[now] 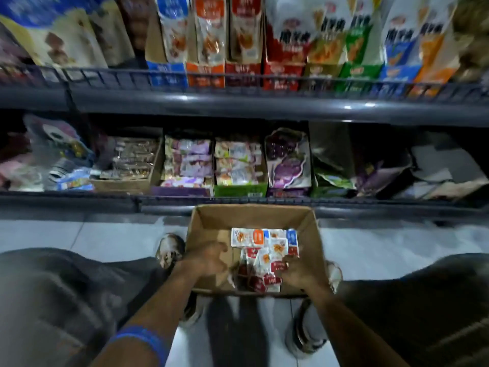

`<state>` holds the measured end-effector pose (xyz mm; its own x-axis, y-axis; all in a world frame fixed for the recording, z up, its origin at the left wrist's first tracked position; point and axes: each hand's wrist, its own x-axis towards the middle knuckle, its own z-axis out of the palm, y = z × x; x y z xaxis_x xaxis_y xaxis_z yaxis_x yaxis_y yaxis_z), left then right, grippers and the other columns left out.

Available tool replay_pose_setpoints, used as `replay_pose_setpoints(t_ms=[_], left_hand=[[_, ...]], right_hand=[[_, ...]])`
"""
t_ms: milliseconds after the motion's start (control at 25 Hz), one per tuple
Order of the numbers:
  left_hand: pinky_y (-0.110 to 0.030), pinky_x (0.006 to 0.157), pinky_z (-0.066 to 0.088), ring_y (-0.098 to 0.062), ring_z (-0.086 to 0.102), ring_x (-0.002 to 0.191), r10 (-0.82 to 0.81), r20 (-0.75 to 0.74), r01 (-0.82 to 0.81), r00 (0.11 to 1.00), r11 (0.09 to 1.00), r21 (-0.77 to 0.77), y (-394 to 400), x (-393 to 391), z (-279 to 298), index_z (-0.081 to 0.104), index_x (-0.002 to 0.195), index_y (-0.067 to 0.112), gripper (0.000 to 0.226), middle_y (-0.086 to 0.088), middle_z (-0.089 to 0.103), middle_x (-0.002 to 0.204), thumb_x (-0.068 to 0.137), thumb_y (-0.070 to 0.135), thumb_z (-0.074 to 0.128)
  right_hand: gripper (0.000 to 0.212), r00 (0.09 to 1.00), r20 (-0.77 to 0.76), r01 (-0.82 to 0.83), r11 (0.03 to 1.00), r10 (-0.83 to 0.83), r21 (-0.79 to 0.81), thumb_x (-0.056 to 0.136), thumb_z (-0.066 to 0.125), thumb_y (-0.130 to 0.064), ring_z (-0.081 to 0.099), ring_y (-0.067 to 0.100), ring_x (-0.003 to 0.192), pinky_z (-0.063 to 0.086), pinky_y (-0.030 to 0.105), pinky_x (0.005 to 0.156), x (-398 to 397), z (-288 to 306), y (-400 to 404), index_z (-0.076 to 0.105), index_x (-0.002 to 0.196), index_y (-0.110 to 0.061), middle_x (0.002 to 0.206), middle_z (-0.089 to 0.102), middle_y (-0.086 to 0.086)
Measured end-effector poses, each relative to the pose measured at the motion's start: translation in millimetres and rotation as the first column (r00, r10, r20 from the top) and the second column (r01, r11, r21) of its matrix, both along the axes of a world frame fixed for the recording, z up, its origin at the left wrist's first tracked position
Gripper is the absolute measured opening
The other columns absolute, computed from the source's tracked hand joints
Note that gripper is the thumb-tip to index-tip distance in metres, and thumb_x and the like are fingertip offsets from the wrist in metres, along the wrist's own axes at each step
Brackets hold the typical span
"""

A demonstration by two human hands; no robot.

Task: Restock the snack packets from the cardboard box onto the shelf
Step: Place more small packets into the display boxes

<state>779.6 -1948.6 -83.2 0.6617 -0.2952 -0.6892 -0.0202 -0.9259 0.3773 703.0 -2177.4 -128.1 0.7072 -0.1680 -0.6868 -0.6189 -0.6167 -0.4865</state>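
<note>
An open cardboard box [211,221] stands on the floor between my feet, below the shelf. Several small snack packets [260,238], white with red, orange and blue labels, lie in its right half. My left hand [209,258] is inside the box at its left, fingers curled, blurred, holding nothing that I can make out. My right hand [299,274] reaches in at the near right and its fingers rest on the red-labelled packets [272,279]; whether it grips them is unclear. The upper shelf [238,102] holds open display boxes of matching blue, orange and red packets [209,35].
The lower shelf [185,201] carries display boxes of purple, green and brown snacks, with dark gaps at the right. My knees in dark trousers flank the box, and my shoes stand on the pale tiled floor [397,239] beside it.
</note>
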Motion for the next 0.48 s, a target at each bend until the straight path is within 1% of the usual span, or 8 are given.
replay_pose_setpoints(t_ms=[40, 80, 160, 200, 280, 320, 400, 480], left_hand=[[-0.032, 0.106, 0.039, -0.026, 0.049, 0.129, -0.031, -0.053, 0.033, 0.998, 0.999, 0.033, -2.5, -4.8, -18.9, 0.046, 0.143, 0.017, 0.058, -0.009, 0.049, 0.145, 0.089, 0.027, 0.064], [-0.031, 0.102, 0.041, -0.024, 0.051, 0.125, -0.057, -0.089, 0.063, 0.994, 0.996, 0.056, -5.9, -6.9, -36.4, 0.045, 0.143, 0.022, 0.059, -0.004, 0.050, 0.143, 0.088, 0.033, 0.064], [-0.026, 0.092, 0.043, -0.017, 0.054, 0.113, -0.064, -0.109, 0.071, 0.992, 0.996, 0.061, -19.7, -3.0, -61.7, 0.049, 0.136, 0.027, 0.048, 0.005, 0.056, 0.132, 0.091, 0.037, 0.061], [-0.025, 0.091, 0.044, -0.016, 0.056, 0.110, -0.047, -0.115, 0.051, 0.992, 0.998, 0.032, -28.9, 1.2, -73.6, 0.053, 0.131, 0.026, 0.041, 0.007, 0.058, 0.128, 0.092, 0.036, 0.061], [-0.032, 0.097, 0.048, -0.020, 0.059, 0.112, 0.036, -0.141, -0.034, 0.989, 0.999, 0.011, -46.3, 8.1, -102.4, 0.057, 0.128, 0.024, 0.036, 0.001, 0.062, 0.129, 0.093, 0.032, 0.061], [-0.035, 0.099, 0.048, -0.022, 0.059, 0.114, 0.071, -0.152, -0.069, 0.986, 0.997, 0.017, -53.9, 9.9, -115.2, 0.057, 0.129, 0.023, 0.036, -0.001, 0.063, 0.130, 0.094, 0.031, 0.060], [-0.039, 0.100, 0.047, -0.026, 0.057, 0.118, 0.102, -0.139, -0.099, 0.985, 0.995, 0.027, -66.3, 15.6, -143.8, 0.053, 0.132, 0.023, 0.041, -0.003, 0.060, 0.132, 0.093, 0.035, 0.061], [-0.043, 0.101, 0.045, -0.030, 0.053, 0.121, 0.140, -0.118, -0.136, 0.983, 0.990, 0.047, -76.6, 21.3, -164.4, 0.047, 0.135, 0.023, 0.051, -0.007, 0.056, 0.133, 0.090, 0.042, 0.063]], right_hand=[[0.045, 0.999, -0.050, 0.017, 0.999, -0.015, 0.034, 0.090, 0.064, -0.025, 0.054, 0.028, 0.121, 0.044, 0.030, 0.099, 1.4, -8.9, -3.3, 0.054, 0.130, -0.007, 0.132, 0.057, 0.011], [0.046, 0.996, -0.074, 0.059, 0.996, -0.055, 0.059, 0.091, 0.064, -0.022, 0.053, 0.030, 0.123, 0.043, 0.029, 0.096, 6.9, -18.3, -8.9, 0.053, 0.132, -0.007, 0.133, 0.056, 0.012], [0.047, 0.985, -0.071, 0.164, 0.983, -0.158, 0.084, 0.091, 0.064, -0.021, 0.056, 0.028, 0.119, 0.047, 0.032, 0.094, 24.3, -39.2, -19.8, 0.051, 0.134, -0.010, 0.134, 0.056, 0.012], [0.044, 0.978, -0.064, 0.202, 0.976, -0.198, 0.080, 0.091, 0.064, -0.022, 0.060, 0.026, 0.114, 0.051, 0.032, 0.090, 34.3, -51.3, -23.8, 0.052, 0.132, -0.013, 0.131, 0.059, 0.011], [0.036, 0.965, -0.039, 0.262, 0.964, -0.261, 0.036, 0.092, 0.063, -0.023, 0.066, 0.022, 0.103, 0.056, 0.033, 0.082, 50.3, -76.0, -30.4, 0.056, 0.127, -0.019, 0.123, 0.065, 0.006], [0.035, 0.950, -0.033, 0.312, 0.950, -0.312, 0.015, 0.091, 0.063, -0.022, 0.067, 0.022, 0.100, 0.056, 0.034, 0.081, 55.8, -86.2, -31.4, 0.057, 0.125, -0.020, 0.120, 0.067, 0.006], [0.038, 0.934, -0.069, 0.350, 0.936, -0.352, -0.038, 0.090, 0.064, -0.022, 0.065, 0.026, 0.105, 0.051, 0.032, 0.083, 66.1, -109.9, -28.3, 0.056, 0.127, -0.016, 0.122, 0.065, 0.009], [0.043, 0.944, -0.085, 0.310, 0.946, -0.318, -0.099, 0.088, 0.066, -0.025, 0.061, 0.029, 0.113, 0.048, 0.031, 0.088, 71.7, -135.2, -23.8, 0.056, 0.128, -0.012, 0.126, 0.063, 0.011]])
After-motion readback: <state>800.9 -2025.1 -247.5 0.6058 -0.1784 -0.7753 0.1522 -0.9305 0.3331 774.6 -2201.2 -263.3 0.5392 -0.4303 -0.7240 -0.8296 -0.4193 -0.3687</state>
